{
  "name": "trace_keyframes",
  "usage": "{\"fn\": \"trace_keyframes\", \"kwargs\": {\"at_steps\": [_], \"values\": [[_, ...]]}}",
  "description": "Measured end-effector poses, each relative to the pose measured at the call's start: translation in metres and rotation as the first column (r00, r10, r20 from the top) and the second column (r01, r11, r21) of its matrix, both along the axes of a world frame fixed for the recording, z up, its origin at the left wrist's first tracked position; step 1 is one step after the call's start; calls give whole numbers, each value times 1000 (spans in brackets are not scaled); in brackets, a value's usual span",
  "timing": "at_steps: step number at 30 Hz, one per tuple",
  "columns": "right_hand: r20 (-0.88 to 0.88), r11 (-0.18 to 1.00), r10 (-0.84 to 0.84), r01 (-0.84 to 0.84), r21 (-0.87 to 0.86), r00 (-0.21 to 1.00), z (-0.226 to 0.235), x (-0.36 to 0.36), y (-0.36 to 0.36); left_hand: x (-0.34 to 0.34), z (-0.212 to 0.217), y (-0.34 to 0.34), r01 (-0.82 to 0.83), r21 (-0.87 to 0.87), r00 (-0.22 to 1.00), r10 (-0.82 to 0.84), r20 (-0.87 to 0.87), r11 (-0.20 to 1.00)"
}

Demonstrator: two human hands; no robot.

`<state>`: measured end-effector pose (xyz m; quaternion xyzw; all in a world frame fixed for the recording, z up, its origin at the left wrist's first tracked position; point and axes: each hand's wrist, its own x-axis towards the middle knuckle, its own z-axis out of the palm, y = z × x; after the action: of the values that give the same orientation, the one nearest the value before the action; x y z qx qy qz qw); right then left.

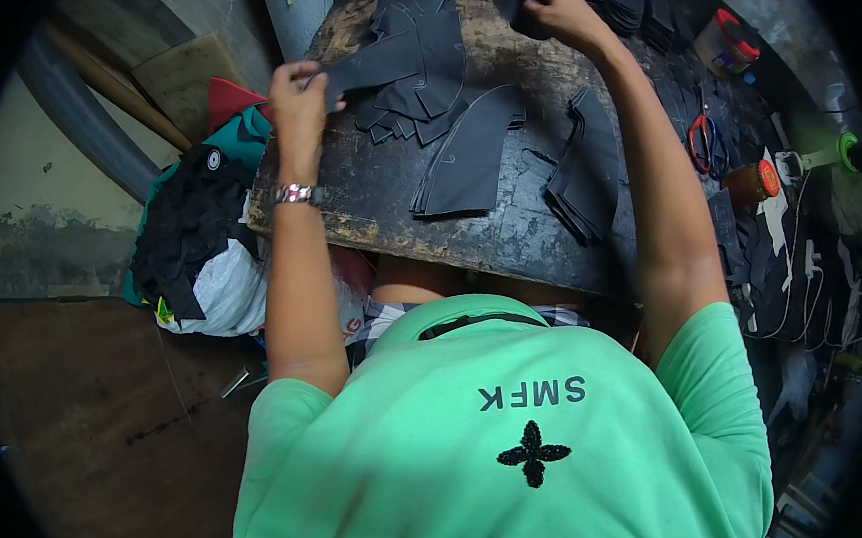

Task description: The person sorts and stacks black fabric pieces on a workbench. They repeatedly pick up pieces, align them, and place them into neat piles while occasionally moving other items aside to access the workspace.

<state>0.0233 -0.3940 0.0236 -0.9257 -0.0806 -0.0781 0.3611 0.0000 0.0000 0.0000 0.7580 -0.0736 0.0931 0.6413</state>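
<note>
Cramped workshop corner here, with a worn dark wooden table [376, 198], scuffed and paint-flecked, and a bare brown floor [91, 413] to the left. The table is covered in cut black fabric pieces.

The left hand [298, 103] is at the table's left edge, fingers pinched on one end of a long black fabric strip [372, 65] that runs toward the middle pile. The right hand [555, 8] is up at the far edge, fingers curled and pressed onto a dark rounded fabric piece [512, 3] — I can't tell if it's lifting it or only holding it down.

Between the arms lie a curved black panel [468, 151] and a fanned stack of black pieces [584, 173] near the front edge. Red-handled scissors [707, 140] sit on the right side, beside an orange-capped bottle [755, 181].

What could go wrong, as I see it:
- The strip sits partly under the loose heap, so tugging it could drag neighbours along and scramble the sorted piles.
- That fanned stack is close to the front edge and right by the right forearm — one brush and it may slide off.
- Everything is black on a dark top, so picking up two layers instead of one seems easy.
- Anything dropped off the left edge lands on the bundle of dark scraps and white bag [199, 245] below and could get lost in it.
</note>
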Motion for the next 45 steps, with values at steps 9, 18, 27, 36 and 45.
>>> {"fn": "trace_keyframes", "kwargs": {"at_steps": [9, 18, 27, 36, 45], "values": [[-31, 425, 435, -236, -874, 900, 1, -44, 130, -39, -35, -5, -246, -126, 967, 253, 40, 961], [18, 470, 476, -237, -850, 880, -1, -41, 120, -32, -38, 0, -244, 251, 962, 201, 185, 937], [53, 984, 109, -115, 136, 993, 83, -70, 119, -62, 5, -28, -45, 187, 875, -51, 482, 981], [-178, 750, -135, 218, 625, 975, 13, -173, 150, -118, 23, -48, 585, -261, 768, -628, -127, 768], [-165, 846, -383, 416, 333, 909, -21, -179, 125, -137, 7, -60, 377, 578, 877, -480, 29, 724]]}}
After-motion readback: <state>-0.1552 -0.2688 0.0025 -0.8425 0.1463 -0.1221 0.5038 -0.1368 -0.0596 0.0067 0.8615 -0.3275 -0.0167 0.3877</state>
